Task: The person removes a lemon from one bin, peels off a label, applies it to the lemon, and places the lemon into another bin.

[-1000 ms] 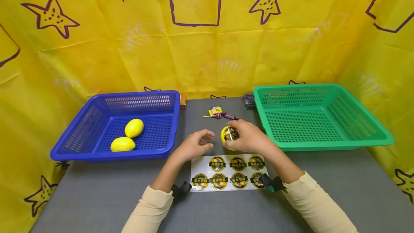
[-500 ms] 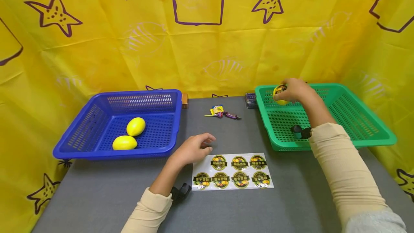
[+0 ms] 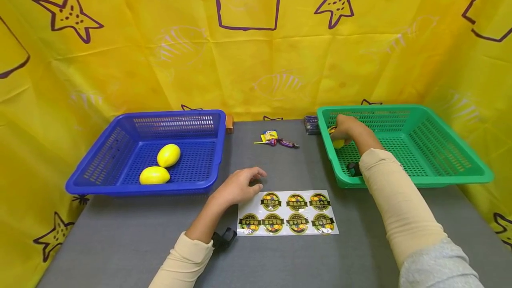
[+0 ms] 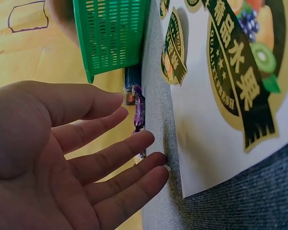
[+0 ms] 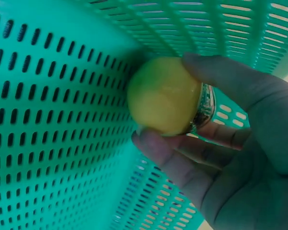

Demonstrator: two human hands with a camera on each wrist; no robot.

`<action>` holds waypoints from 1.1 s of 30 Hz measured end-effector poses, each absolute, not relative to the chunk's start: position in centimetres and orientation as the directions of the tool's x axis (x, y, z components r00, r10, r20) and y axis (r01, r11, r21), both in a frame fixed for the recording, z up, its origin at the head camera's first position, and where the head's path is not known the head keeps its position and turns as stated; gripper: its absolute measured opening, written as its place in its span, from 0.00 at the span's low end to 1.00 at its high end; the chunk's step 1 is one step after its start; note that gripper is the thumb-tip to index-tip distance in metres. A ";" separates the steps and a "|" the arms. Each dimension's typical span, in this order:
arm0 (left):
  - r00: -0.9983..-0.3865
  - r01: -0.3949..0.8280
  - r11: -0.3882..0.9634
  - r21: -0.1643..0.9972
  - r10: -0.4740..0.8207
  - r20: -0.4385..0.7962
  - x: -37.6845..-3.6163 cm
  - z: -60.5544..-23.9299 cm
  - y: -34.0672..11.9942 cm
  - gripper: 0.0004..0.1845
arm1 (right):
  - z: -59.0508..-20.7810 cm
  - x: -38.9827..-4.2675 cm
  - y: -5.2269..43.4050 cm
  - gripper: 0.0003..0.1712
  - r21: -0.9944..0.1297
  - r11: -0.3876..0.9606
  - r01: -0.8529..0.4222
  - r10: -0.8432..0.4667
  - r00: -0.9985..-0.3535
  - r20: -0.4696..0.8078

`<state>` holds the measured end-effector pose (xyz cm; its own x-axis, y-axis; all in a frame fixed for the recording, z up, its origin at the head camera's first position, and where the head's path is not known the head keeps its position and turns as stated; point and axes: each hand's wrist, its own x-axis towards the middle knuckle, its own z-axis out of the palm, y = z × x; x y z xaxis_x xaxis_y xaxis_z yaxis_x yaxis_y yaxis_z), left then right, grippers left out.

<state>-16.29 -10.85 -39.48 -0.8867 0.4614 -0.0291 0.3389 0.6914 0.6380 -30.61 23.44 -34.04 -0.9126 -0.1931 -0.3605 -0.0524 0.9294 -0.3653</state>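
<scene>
Backdrop: yellow cloth (image 3: 120, 70) with purple stars hangs behind a gray table (image 3: 120, 234).
Stickered lemon (image 3: 337, 142): down low inside the green basket (image 3: 440, 177), near its back left corner. Half a second ago it was up above the rim.
Right hand (image 3: 347, 130): fingers curled round the stickered lemon, holding it; it has dropped into the basket.
Left hand (image 3: 239, 186): fingers loose and spread, holding nothing, fingertips on the table just beside the sticker sheet (image 3: 288, 213). It has stayed put.
Blue basket (image 3: 100, 186): two plain lemons (image 3: 168, 155) lie inside, same as before.
Candies (image 3: 276, 140): between the two baskets, at the back.
</scene>
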 end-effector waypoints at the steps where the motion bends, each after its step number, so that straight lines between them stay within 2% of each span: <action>1: -0.886 0.344 0.695 0.632 0.462 -0.025 -16.3 -39.5 -10.8 0.15 | -34.1 -30.6 23.5 0.18 -0.368 0.929 -0.046 -0.185 -0.917 -0.354; 5: -0.882 0.363 0.704 0.611 0.472 -0.020 -16.2 -39.3 -10.7 0.15 | -34.4 -30.5 23.8 0.22 -0.399 0.916 -0.032 -0.192 -0.910 -0.368; 10: -0.858 0.384 0.667 0.639 0.514 -0.022 -15.6 -38.3 -10.8 0.16 | -34.0 -29.7 24.5 0.45 -0.442 0.897 -0.020 -0.232 -0.872 -0.431; 12: -0.848 0.388 0.629 0.674 0.531 -0.007 -15.2 -37.4 -11.1 0.16 | -33.2 -29.2 24.6 0.51 -0.451 0.893 -0.015 -0.241 -0.860 -0.450; 14: -0.845 0.389 0.586 0.711 0.534 0.023 -14.9 -36.2 -11.8 0.16 | -32.2 -28.7 24.6 0.50 -0.440 0.898 -0.020 -0.246 -0.852 -0.463; 18: -0.866 0.397 0.533 0.747 0.488 0.112 -14.6 -33.7 -14.3 0.16 | -29.8 -26.9 24.4 0.42 -0.408 0.910 -0.076 -0.279 -0.841 -0.464; 20: -0.888 0.396 0.554 0.733 0.436 0.150 -14.8 -32.5 -16.1 0.16 | -28.9 -25.7 24.3 0.39 -0.393 0.909 -0.139 -0.318 -0.840 -0.439; 23: -0.929 0.353 0.671 0.652 0.332 0.161 -15.5 -31.1 -19.0 0.18 | -28.5 -23.3 23.8 0.35 -0.388 0.883 -0.265 -0.403 -0.851 -0.337; 28: -0.983 0.180 0.878 0.443 0.181 0.042 -17.1 -30.0 -23.8 0.24 | -29.8 -19.0 22.7 0.40 -0.459 0.818 -0.347 -0.461 -0.873 -0.161; 33: -0.988 0.051 0.937 0.347 0.098 -0.120 -18.4 -30.9 -27.9 0.31 | -31.8 -15.5 22.0 0.45 -0.511 0.788 -0.345 -0.442 -0.894 -0.078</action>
<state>-18.43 -27.89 -30.94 -0.9879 0.0978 -0.1201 0.0506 0.9366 0.3468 -15.53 21.97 -31.75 -0.8938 -0.4417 -0.0776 -0.3449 0.7877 -0.5105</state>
